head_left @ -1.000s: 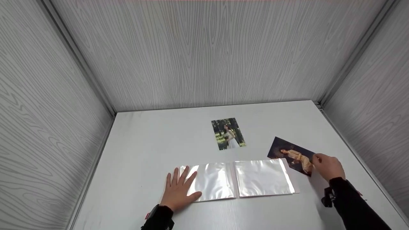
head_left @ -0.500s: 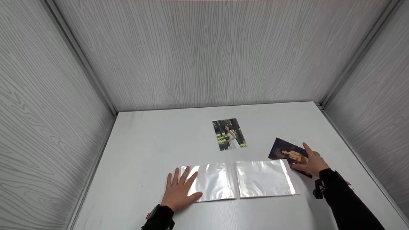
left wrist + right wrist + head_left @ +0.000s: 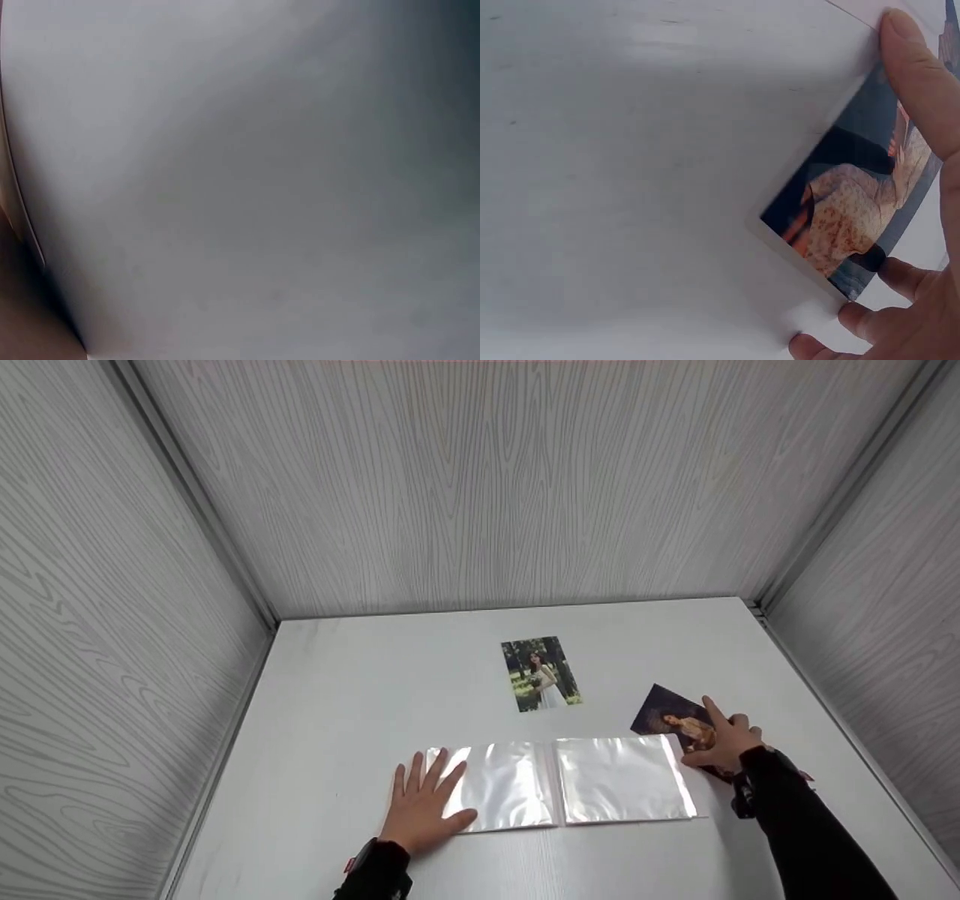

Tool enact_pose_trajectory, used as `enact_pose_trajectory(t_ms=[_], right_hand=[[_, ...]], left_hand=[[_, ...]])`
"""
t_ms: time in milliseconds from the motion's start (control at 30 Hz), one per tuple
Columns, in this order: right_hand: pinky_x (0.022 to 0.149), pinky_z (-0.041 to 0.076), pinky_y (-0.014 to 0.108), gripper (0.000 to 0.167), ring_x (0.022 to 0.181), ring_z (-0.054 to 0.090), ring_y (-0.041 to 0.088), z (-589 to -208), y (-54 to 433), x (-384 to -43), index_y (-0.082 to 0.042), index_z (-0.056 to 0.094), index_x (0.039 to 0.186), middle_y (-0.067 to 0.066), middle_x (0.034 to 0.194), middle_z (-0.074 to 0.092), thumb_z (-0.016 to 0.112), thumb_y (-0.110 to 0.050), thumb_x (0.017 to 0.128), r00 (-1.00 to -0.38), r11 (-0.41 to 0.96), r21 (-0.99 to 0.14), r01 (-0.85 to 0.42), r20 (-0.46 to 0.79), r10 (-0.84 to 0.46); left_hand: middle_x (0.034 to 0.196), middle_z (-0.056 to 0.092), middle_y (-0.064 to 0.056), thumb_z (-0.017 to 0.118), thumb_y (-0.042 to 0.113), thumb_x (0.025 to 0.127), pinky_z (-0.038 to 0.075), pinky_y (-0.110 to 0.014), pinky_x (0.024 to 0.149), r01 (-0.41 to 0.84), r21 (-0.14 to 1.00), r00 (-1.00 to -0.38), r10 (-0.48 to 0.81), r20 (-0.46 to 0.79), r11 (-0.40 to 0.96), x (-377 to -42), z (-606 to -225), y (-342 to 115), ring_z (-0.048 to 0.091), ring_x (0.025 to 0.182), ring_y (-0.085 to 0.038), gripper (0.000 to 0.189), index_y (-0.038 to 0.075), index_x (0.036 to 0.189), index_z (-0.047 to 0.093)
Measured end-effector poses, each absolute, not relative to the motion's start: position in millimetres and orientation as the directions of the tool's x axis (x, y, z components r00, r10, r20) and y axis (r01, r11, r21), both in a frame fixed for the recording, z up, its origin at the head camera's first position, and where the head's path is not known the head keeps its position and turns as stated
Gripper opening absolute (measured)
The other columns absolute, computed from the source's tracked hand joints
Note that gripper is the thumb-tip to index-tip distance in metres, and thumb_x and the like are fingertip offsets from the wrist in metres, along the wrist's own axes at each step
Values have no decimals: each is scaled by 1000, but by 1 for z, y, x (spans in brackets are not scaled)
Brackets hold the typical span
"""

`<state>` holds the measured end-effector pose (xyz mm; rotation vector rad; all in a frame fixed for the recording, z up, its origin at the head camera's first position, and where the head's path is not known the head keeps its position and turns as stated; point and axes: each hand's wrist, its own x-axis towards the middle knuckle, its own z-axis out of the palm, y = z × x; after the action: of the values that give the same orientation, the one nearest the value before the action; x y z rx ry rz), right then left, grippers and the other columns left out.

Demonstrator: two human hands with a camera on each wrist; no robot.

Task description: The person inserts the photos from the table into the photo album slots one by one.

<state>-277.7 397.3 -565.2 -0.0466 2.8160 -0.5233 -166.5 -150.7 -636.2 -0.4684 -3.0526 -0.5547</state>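
Note:
My left hand point(image 3: 424, 814) lies flat with fingers spread on the left sleeve point(image 3: 502, 787) of an open photo album with clear, shiny pockets. The right sleeve point(image 3: 622, 780) lies beside it across the spine. At the album's right end my right hand point(image 3: 726, 746) spans a dark photo point(image 3: 664, 712) of a person in pale clothes. In the right wrist view, the thumb point(image 3: 915, 64) is at one long edge of this photo point(image 3: 847, 217) and fingertips are at the opposite edge. The hand covers part of the picture. The left wrist view is mostly blurred grey.
A second photo point(image 3: 541, 675), of a person in white among trees, lies on the white table point(image 3: 360, 682) behind the album. Wood-grain panels point(image 3: 480, 487) enclose the table at the back and both sides.
My right hand has shifted from the dark photo's right end to span its edges with thumb and fingers. The photo has turned slightly. My left hand stays on the album.

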Motion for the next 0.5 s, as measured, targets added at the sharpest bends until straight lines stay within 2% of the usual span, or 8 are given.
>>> enact_pose_trajectory(t_ms=[133,233,367,433,500], right_hand=[[85,39,81,127,121,31,74,-569,403,-279,-6,11,162,50,139,20,78,-70,75,-959,937,-347,38,-277,-64],[92,27,88,123,130,14,78,-573,407,-277,-4,14,161,48,153,4,74,-72,78,-950,935,-352,39,-303,-74],[98,13,89,118,133,-2,79,-578,411,-273,-1,19,159,48,156,-2,72,-71,80,-950,931,-366,14,-294,-102],[100,11,87,116,135,-2,77,-579,411,-269,4,23,157,49,155,3,74,-68,80,-959,925,-380,-5,-260,-112],[102,14,85,113,136,4,75,-581,413,-267,10,28,152,50,154,7,77,-63,80,-968,917,-398,-35,-214,-130]], left_hand=[[172,15,-6,47,73,93,-1,-66,121,296,361,-954,295,61,884,-166,-632,-150,5,156,-44,83,30,162,31],[172,16,-7,48,72,94,-1,-67,121,301,376,-952,298,67,876,-165,-629,-150,6,156,-45,83,28,162,32],[172,16,-7,47,73,94,-2,-66,121,297,369,-953,298,57,881,-164,-628,-150,5,156,-45,82,28,162,33],[171,17,-8,47,72,94,-1,-66,121,296,369,-953,298,52,881,-164,-626,-150,6,156,-45,82,28,161,33],[172,16,-7,47,73,94,-2,-66,121,295,371,-953,297,52,881,-164,-627,-151,5,156,-44,82,28,162,33]])
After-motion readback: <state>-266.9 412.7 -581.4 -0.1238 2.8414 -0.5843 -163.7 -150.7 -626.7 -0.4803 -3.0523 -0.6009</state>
